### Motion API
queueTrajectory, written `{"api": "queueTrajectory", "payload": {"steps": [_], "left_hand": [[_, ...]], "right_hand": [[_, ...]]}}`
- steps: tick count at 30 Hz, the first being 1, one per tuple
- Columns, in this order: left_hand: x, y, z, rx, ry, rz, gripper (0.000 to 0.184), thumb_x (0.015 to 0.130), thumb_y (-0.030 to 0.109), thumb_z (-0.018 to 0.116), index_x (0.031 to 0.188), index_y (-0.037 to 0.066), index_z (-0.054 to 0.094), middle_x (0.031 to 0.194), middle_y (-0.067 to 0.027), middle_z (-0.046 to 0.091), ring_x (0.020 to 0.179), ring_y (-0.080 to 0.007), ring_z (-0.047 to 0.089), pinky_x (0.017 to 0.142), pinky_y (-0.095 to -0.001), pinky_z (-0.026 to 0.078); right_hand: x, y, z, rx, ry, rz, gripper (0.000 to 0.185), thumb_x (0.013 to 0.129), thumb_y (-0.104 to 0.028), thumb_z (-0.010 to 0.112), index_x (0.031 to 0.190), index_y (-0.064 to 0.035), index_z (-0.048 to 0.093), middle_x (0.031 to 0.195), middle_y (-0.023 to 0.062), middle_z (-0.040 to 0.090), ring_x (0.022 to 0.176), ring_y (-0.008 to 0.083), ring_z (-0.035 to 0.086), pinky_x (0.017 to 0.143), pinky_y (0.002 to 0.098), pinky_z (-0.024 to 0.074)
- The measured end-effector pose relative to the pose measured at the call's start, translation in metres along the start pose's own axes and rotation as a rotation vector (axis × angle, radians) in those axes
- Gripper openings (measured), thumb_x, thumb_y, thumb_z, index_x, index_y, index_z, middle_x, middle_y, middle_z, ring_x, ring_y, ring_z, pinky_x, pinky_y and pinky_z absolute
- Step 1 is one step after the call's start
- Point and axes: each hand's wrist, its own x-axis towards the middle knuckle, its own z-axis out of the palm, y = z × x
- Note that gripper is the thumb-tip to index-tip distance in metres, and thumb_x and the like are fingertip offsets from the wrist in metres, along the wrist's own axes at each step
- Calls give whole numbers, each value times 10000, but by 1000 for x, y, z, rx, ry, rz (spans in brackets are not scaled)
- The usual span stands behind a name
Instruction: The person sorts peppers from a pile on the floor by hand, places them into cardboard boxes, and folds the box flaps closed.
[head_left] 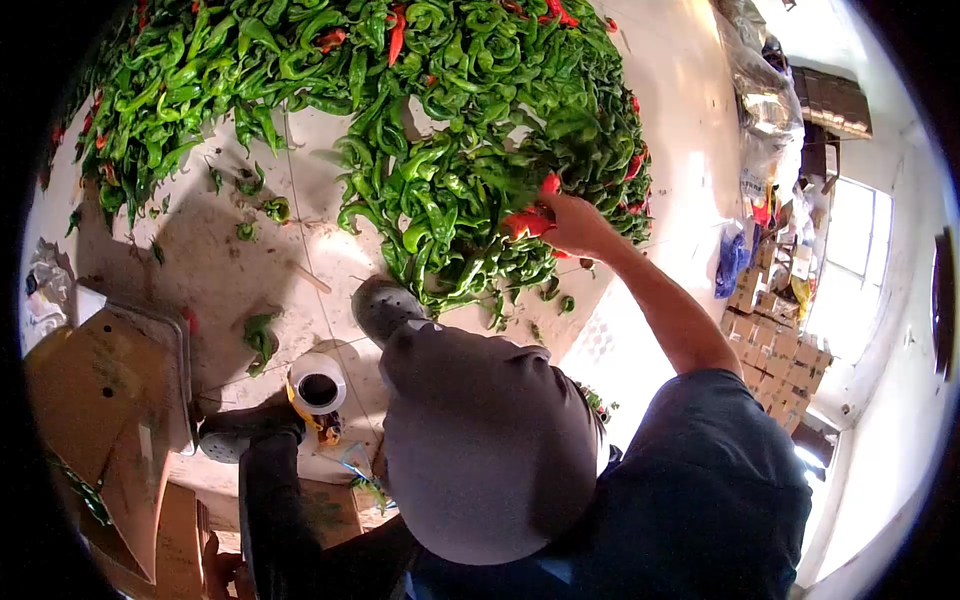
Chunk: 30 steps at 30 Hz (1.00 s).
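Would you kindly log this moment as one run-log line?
Right hand: holding red peppers; location: over green pepper pile; left hand: beside cardboard box, grip unclear; floor: scattered green peppers

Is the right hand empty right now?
No, the right hand holds red peppers at the edge of the green peppers.

Left hand (218,568) partly hidden, cut off at bottom edge. Right hand (577,226): fingertips unclear, nearby green peppers (515,196) blurred. Pile (440,150) cut at top.
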Motion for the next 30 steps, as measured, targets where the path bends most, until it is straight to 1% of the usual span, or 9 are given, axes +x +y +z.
{"api": "queueTrajectory", "payload": {"steps": [2, 7, 8, 10, 14, 19, 22, 23, 30], "left_hand": [[0, -14, -2, 68, -6, 33, 449, 1014, 144, 593, 1456, 91, 537, 1202, -110, 718, 1045, -205, 675, 920, -342, 517], [-7, -23, -2, 88, 46, 61, 452, 1014, 157, 609, 1457, 101, 538, 1216, -143, 716, 1062, -224, 683, 923, -354, 528], [-10, -25, -2, 92, 49, 41, 453, 1012, 154, 612, 1456, 101, 539, 1220, -142, 715, 1063, -224, 684, 922, -353, 527], [-12, -12, 0, 84, 63, 35, 449, 1016, 131, 608, 1459, 101, 542, 1152, -134, 722, 1010, -205, 679, 893, -336, 524], [-17, -6, 3, 21, 80, 146, 440, 1021, 105, 600, 1458, 100, 549, 1074, -93, 720, 943, -172, 662, 851, -314, 519], [-20, -18, 5, 75, 122, 176, 453, 1015, 88, 603, 1464, 114, 546, 1061, -77, 716, 944, -171, 657, 839, -304, 514], [-23, -11, 4, 66, 124, 140, 467, 1015, 89, 596, 1476, 135, 538, 1028, -67, 702, 920, -166, 643, 835, -303, 510], [-22, -13, 3, 46, 111, 154, 474, 1014, 88, 592, 1482, 140, 532, 1020, -65, 697, 909, -165, 637, 833, -305, 509], [-18, -23, 0, -13, 94, 139, 513, 1005, 65, 577, 1507, 142, 503, 1001, -82, 680, 884, -179, 613, 823, -328, 505]], "right_hand": [[-8, -10, -6, 164, 30, 4, 394, 848, -238, 683, 1202, -74, 632, 1017, 191, 729, 951, 389, 703, 843, 481, 544], [-16, -13, -35, 580, 18, 16, 385, 858, -40, 730, 1233, -92, 660, 936, 5, 696, 843, 80, 635, 712, 242, 528], [-17, -16, -53, 634, -39, 122, 398, 832, -47, 763, 1215, -46, 656, 906, 5, 670, 807, 93, 625, 718, 263, 528], [-14, -13, -55, 1016, 66, -27, 334, 817, -5, 734, 1141, -23, 658, 882, 14, 647, 789, 112, 620, 751, 292, 529], [-8, -29, -69, 1491, -99, -11, 286, 809, -53, 626, 1094, -25, 633, 930, 81, 654, 823, 197, 651, 782, 345, 546], [-3, -59, -72, 1566, -84, -7, 358, 774, -81, 585, 1130, -42, 579, 946, 127, 632, 784, 270, 639, 747, 403, 550], [14, -44, -69, 1838, -418, -226, 327, 795, -79, 619, 1120, -42, 597, 988, 107, 640, 862, 225, 656, 806, 409, 573], [21, -40, -65, 1860, -430, -299, 368, 822, -67, 595, 1188, -55, 566, 1026, 165, 615, 863, 275, 648, 735, 412, 552], [76, -87, -85, 1653, 29, -75, 281, 934, -60, 681, 1200, -28, 598, 1116, 111, 661, 999, 242, 679, 866, 392, 566]]}}
